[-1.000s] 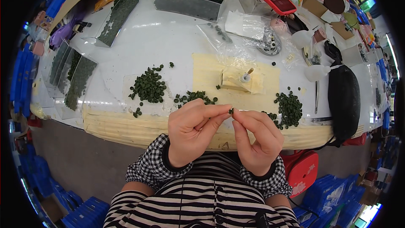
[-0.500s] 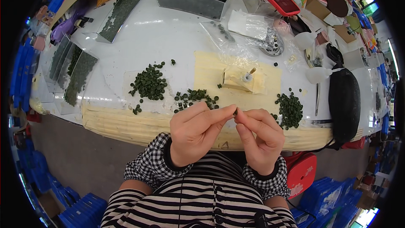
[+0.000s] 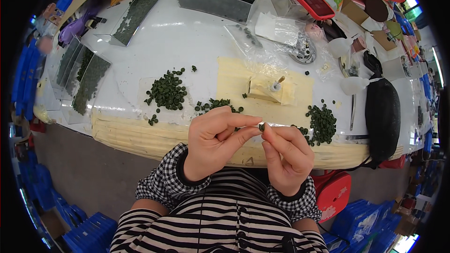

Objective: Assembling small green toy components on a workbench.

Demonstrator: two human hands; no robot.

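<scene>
A small dark green round piece [image 3: 261, 127] is pinched between both my hands, above the table's near edge. My left hand [image 3: 211, 143] holds it from the left with thumb and forefinger. From the right, the fingertips of my right hand [image 3: 287, 154] press on the same piece. Behind the left hand lies a small heap of like green pieces [image 3: 216, 105], partly hidden by it. A second heap [image 3: 322, 124] sits right of my right hand, and a bigger heap [image 3: 166, 92] lies farther left.
A yellow-wrapped block [image 3: 267, 88] with a small upright peg stands beyond my hands on yellow paper [image 3: 229, 72]. Clear bins of green pieces [image 3: 215, 5] line the back and left. A black pouch [image 3: 382, 117] lies at right, and a red stool [image 3: 333, 194] is below.
My left thumb and forefinger have spread a little and shifted on the piece, which now shows more between the fingertips. The right hand has barely moved. The view has shifted slightly.
</scene>
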